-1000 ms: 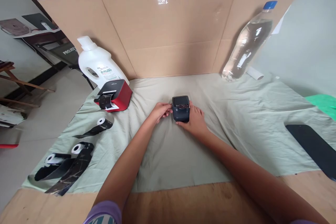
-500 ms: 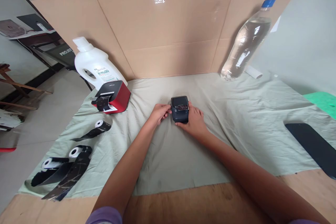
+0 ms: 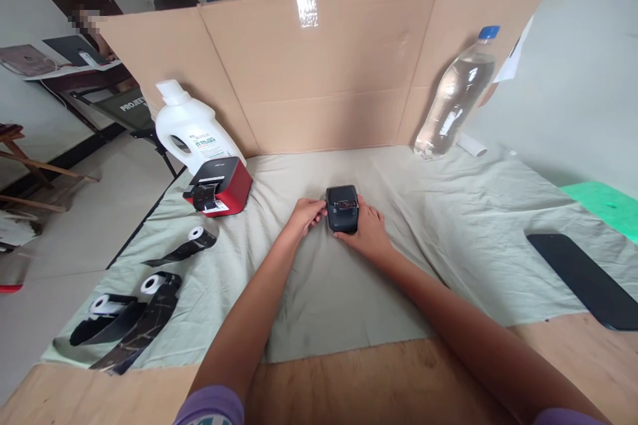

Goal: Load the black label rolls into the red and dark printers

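Observation:
A small black label printer (image 3: 343, 218) sits on the grey-green cloth, with a shiny dark strip in the slot across its top. My right hand (image 3: 369, 224) wraps round its right side, thumb along the near edge. At its left side, my left hand (image 3: 310, 214) pinches its edge, the other fingers curled in. What lies under those left fingertips is too small to tell. Off to the left stands a red and black printer (image 3: 233, 187) with dark paper coming out of its front. Nearer lie several partly unrolled rolls of black label paper (image 3: 193, 246).
A white detergent bottle (image 3: 195, 129) stands behind the red printer. Along the back runs a cardboard panel (image 3: 323, 93), with a clear water bottle (image 3: 456, 96) leaning against it at right. A black phone (image 3: 583, 279) lies far right; the wooden table edge (image 3: 319, 385) is nearest me.
The camera view has tilted slightly upward, so the scene sits a little lower. Both hands keep their places on the black label printer.

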The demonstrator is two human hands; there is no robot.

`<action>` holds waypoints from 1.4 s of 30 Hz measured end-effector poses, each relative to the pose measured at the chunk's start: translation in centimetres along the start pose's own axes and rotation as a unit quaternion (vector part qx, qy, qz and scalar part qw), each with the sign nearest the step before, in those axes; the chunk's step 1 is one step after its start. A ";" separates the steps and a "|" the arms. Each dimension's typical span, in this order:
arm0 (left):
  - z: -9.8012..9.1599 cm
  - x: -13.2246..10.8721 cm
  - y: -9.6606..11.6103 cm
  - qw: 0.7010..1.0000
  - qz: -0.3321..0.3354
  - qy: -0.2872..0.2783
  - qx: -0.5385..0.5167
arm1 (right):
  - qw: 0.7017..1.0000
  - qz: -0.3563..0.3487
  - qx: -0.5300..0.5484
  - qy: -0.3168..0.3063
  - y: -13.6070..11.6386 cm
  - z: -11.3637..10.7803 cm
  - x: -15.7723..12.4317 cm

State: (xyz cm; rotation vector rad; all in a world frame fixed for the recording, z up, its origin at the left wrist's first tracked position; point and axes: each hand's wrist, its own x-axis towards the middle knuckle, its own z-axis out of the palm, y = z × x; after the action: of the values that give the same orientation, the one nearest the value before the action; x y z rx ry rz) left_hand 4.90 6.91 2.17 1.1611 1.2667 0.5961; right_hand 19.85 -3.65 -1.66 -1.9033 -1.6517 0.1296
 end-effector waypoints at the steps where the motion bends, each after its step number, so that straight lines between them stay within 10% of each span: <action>1: 0.0 0.0 0.0 1.000 -0.002 0.000 0.004 | 1.000 0.000 0.001 -0.002 0.0 0.0 0.0; 12: 0.5 0.5 -1.2 0.998 0.050 0.025 0.028 | 1.000 0.005 -0.007 -0.011 -0.2 -0.4 0.0; 20: 0.6 -0.2 -3.0 0.948 0.287 0.102 0.091 | 1.000 0.003 0.000 -0.009 -0.3 -0.6 -0.1; 42: 0.6 0.8 0.0 0.923 0.328 0.068 0.189 | 1.000 0.006 0.006 -0.026 -0.8 -1.4 -0.1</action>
State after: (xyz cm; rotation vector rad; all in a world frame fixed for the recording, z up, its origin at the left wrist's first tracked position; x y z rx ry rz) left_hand 5.70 7.38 1.82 1.9278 1.1217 0.9605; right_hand 19.72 -4.26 -0.16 -1.9155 -1.6702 0.1955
